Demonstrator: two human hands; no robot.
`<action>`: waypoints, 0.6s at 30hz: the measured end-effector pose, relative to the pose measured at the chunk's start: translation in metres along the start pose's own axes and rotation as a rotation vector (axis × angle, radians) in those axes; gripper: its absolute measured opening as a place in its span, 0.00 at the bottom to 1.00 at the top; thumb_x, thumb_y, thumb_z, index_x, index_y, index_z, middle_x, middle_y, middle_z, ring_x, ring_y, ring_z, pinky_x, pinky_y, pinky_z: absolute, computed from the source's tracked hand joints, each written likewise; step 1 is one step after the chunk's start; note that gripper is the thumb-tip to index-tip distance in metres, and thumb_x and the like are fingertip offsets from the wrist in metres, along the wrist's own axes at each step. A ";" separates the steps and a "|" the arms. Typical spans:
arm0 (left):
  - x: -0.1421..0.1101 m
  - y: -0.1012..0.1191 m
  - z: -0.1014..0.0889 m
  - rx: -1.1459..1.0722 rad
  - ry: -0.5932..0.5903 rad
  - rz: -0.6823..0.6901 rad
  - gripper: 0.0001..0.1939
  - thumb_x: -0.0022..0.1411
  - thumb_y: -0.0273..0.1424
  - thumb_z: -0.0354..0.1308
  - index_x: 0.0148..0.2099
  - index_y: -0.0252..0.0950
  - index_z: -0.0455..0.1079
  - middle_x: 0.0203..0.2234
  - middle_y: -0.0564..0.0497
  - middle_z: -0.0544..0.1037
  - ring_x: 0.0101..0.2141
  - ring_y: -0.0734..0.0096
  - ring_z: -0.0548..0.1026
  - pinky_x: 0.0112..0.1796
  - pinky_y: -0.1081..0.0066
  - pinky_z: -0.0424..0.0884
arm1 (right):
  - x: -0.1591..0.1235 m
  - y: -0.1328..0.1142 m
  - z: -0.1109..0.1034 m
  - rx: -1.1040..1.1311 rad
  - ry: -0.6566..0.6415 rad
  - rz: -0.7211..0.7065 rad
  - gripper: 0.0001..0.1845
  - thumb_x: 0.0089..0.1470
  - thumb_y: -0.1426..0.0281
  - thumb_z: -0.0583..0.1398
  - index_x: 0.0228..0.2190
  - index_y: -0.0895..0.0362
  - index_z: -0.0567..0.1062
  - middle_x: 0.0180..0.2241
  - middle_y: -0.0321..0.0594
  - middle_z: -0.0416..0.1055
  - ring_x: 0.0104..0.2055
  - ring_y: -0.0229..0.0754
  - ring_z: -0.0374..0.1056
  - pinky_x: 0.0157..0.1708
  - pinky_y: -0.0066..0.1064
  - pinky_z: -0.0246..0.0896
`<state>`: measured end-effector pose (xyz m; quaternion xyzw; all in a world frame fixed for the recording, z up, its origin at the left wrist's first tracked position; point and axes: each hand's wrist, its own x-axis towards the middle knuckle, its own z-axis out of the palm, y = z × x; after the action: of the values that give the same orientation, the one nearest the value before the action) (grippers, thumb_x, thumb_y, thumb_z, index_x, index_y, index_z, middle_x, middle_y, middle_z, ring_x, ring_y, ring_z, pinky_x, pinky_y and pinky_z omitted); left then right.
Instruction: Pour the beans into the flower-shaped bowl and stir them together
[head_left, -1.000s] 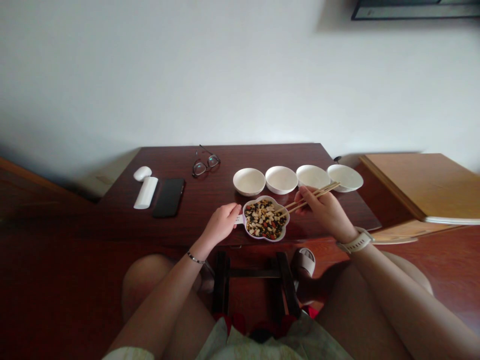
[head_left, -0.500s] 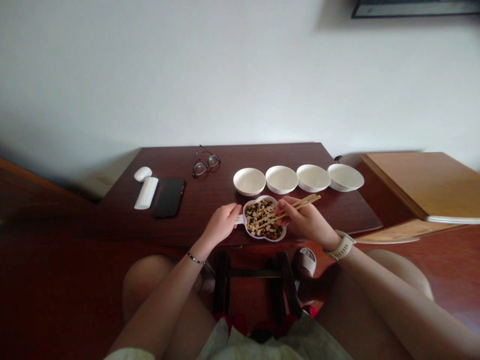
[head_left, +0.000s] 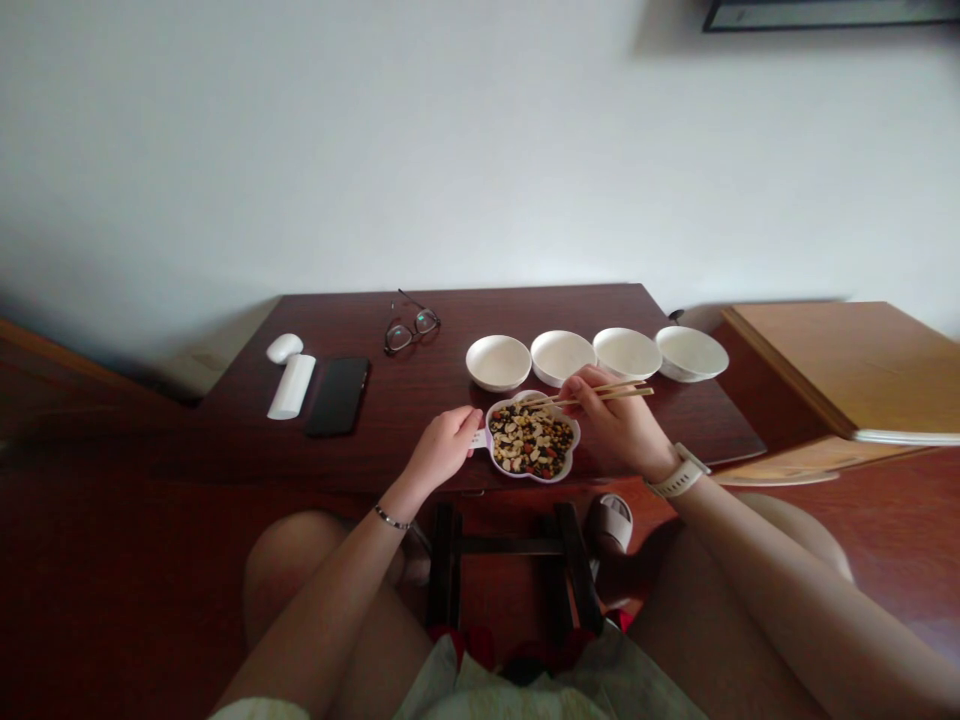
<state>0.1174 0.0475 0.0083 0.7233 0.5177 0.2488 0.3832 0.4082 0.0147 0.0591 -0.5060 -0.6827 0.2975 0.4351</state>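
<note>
My left hand (head_left: 448, 445) is closed on the short handle of a flower-shaped bowl (head_left: 574, 458) near the table's front edge. Mixed beans, grains and peanuts (head_left: 529, 440) fill the bowl. A pair of light wooden chopsticks (head_left: 619, 391) is in my right hand (head_left: 604, 412), their tips reaching over the back part of the bowl's contents. Whether the tips pinch anything is too small to tell. Behind the bowl stands a row of several white round bowls: the leftmost bowl (head_left: 499, 362), others, and the rightmost bowl (head_left: 691, 354). No contents show inside them.
On the dark table (head_left: 420, 400) lie eyeglasses (head_left: 412, 331), a black phone (head_left: 338, 396), a white cylindrical object (head_left: 292, 387) and a small white rounded case (head_left: 285, 348). To the right stands a wooden cabinet (head_left: 855, 365). The wall rises behind the table.
My right hand has moved slightly back and to the right, and the chopstick tips have gone from the middle of the mix to its back edge. My left hand has stayed on the handle.
</note>
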 end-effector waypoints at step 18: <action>0.002 -0.005 0.003 -0.036 0.006 -0.012 0.23 0.79 0.47 0.48 0.35 0.40 0.70 0.22 0.53 0.75 0.25 0.64 0.75 0.30 0.67 0.61 | -0.012 -0.013 0.012 0.207 -0.207 0.111 0.24 0.73 0.46 0.57 0.36 0.52 0.76 0.34 0.41 0.78 0.32 0.43 0.77 0.29 0.33 0.72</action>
<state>0.1178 0.0491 0.0027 0.7122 0.5188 0.2581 0.3962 0.3935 0.0000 0.0613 -0.4621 -0.6606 0.4404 0.3950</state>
